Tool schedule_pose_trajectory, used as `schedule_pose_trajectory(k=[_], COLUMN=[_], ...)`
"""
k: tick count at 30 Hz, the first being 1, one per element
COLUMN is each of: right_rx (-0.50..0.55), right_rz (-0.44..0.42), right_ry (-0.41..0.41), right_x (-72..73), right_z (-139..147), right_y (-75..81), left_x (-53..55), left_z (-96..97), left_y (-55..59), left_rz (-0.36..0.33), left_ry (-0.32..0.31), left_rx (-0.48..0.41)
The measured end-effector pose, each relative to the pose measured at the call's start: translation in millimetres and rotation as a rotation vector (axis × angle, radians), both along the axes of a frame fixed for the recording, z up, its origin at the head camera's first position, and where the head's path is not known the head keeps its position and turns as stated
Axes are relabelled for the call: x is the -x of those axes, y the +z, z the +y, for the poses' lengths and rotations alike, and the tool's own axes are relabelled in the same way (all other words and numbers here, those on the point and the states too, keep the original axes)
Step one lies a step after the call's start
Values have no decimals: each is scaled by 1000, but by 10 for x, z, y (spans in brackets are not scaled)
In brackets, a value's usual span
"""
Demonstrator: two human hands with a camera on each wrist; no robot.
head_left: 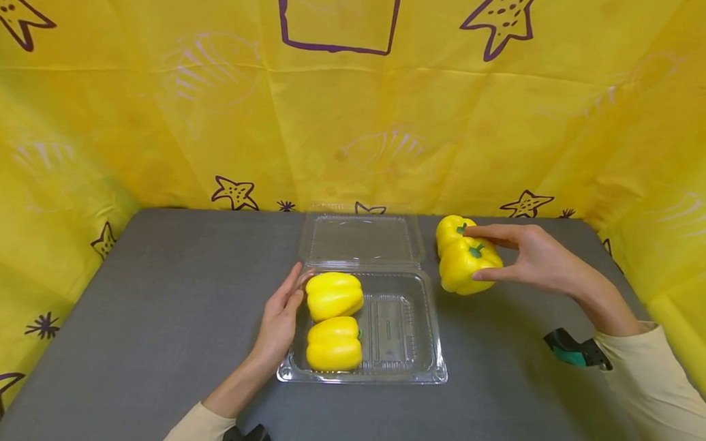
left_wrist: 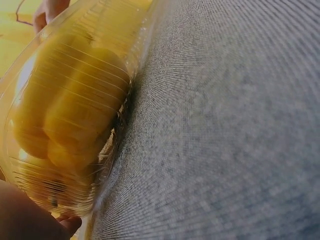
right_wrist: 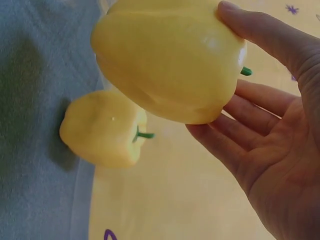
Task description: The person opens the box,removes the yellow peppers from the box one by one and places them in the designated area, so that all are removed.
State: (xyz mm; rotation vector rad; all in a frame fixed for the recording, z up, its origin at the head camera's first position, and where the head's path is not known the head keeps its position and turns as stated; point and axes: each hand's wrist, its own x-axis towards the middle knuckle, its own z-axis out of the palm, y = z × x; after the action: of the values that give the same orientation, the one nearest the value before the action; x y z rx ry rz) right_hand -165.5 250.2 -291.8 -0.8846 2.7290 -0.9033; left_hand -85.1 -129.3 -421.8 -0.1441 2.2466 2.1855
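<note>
Head view: holding a glossy yellow bell pepper (head_left: 467, 273) with a short green stem in the right hand (head_left: 537, 259), gripping between thumb and fingers from the right side, seemingly lifted off the dark grey, matt desk (head_left: 187, 304). Steadying a clear, hinged plastic container (head_left: 389, 332) with the left hand (head_left: 275, 321), laying fairly straight fingers along the left wall. Showing inside, on the left half only, one lobed yellow pepper (head_left: 334, 296) toward the back and, just beside, a second lobed yellow pepper (head_left: 335, 344) toward the front. By the look of this, working midway through filling the container. Probably calling next for a move leftward over the right rim, then for lowering into the bare right half and letting go. Needing enough height for clearing that rim, and some care against knocking the two peppers inside. Leaving the flat, transparent lid (head_left: 360, 241) open behind the base, close to the yellow, sea-creature-printed cloth (head_left: 309, 142), so favouring an approach from above or from the right. Right wrist view: showing also a spare yellow pepper (right_wrist: 102, 130) with a green stem, resting on the desk near the far edge, beyond the held pepper. Offering plenty of open desk to the left of the container and to the right, in front of the held pepper.
</note>
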Motion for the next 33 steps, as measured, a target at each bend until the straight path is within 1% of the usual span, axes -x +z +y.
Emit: schedule_pose_trajectory(k=[4, 7, 12, 15, 19, 24, 30, 33], right_rx=[-24, -41, -71, -79, -88, -149, -196, -201], right_rz=[0, 6, 55, 78, 75, 96, 189, 207], right_ry=[-24, -60, -103, -100, -106, -134, -125, -119], right_x=[30, 55, 102, 124, 140, 189, 307, 374], right_z=[35, 64, 139, 190, 258, 345, 409, 414], right_y=[5, 8, 27, 33, 32, 19, 6, 9], left_x=[-1, -1, -4, -8, -8, -3, -1, -4], left_z=[-7, -13, -16, -17, -19, -22, -29, -25], left_y=[4, -7, -13, -8, -6, -12, -24, -20], left_rz=[9, 15, 19, 18, 4, -2, 3, 0], left_ry=[-1, -5, -4, -7, -7, -7, -11, -5], left_rx=[-4, -1, -3, -3, -5, -16, -5, 0])
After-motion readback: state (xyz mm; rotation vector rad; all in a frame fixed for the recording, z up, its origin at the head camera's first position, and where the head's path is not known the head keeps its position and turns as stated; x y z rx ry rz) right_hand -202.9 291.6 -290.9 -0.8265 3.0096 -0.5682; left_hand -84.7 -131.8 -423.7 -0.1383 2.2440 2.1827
